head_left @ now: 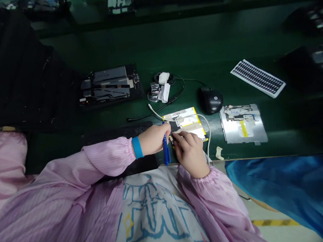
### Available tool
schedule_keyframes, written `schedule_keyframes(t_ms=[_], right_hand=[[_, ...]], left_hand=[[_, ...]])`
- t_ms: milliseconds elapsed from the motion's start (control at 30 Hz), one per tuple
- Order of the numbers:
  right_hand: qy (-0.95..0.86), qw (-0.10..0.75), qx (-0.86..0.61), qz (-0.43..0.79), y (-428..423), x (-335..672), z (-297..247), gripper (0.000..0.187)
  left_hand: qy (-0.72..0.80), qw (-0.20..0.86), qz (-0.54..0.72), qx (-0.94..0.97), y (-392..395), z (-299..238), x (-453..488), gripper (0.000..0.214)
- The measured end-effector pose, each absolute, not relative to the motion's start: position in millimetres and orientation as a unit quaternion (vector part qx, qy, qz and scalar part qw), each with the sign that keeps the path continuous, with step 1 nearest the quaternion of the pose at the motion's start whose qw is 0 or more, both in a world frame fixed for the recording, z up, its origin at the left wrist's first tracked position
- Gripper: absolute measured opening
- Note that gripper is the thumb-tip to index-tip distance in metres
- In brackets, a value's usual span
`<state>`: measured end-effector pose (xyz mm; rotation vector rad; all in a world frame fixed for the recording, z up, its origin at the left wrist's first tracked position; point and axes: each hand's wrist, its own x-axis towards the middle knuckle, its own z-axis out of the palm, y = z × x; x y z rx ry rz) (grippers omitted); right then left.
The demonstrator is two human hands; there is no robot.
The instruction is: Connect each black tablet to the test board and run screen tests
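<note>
The left hand (pixel 154 139) has its grip clamped on a blue pen (pixel 166 152), thumb and fingers together around the upper part, the shaft pointing down toward the near edge of the table (pixel 154 42). The right hand (pixel 191 150) has its fingers bent and close together, fingertips on the near side of a white pack with yellow edges (pixel 190 121); whether that grip is pinched on anything, I cannot tell. The pack lies flat on the table, just in front of both hands. Counting the things: one pen, one pack, and one white cable (pixel 208 132) that runs across the pack and curves down its right side. Farther right are one black mouse (pixel 210 99), one silver plate (pixel 230 134) bearing one yellow strip (pixel 244 129), one sheet of black keys (pixel 258 78) and one small pale scrap (pixel 219 153). Beyond the left hand lies one black chassis (pixel 110 84), with one counter (pixel 154 89) to its right.
</note>
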<state>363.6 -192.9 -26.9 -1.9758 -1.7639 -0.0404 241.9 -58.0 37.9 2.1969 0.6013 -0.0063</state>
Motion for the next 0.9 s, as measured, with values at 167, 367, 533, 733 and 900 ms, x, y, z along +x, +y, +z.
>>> schedule_keyframes(t_ms=[167,367,533,733,900], right_hand=[[-0.651,0.239,-0.721,-0.002,-192,367,-21,0.029],[-0.637,0.216,-0.740,-0.010,-174,376,-19,0.017],[-0.622,0.206,-0.755,-0.011,-155,382,-23,0.032],[-0.628,0.153,-0.761,-0.045,-150,379,-24,0.044],[-0.652,0.105,-0.747,-0.072,-151,376,-22,0.040]], left_hand=[[0.261,0.468,0.034,0.844,-50,79,203,0.014],[0.540,0.293,0.152,0.774,-26,98,84,0.018],[0.703,0.189,0.139,0.672,-31,66,13,0.025],[0.683,0.272,0.138,0.664,-38,47,9,0.029],[0.663,0.295,0.219,0.652,-33,48,11,0.027]])
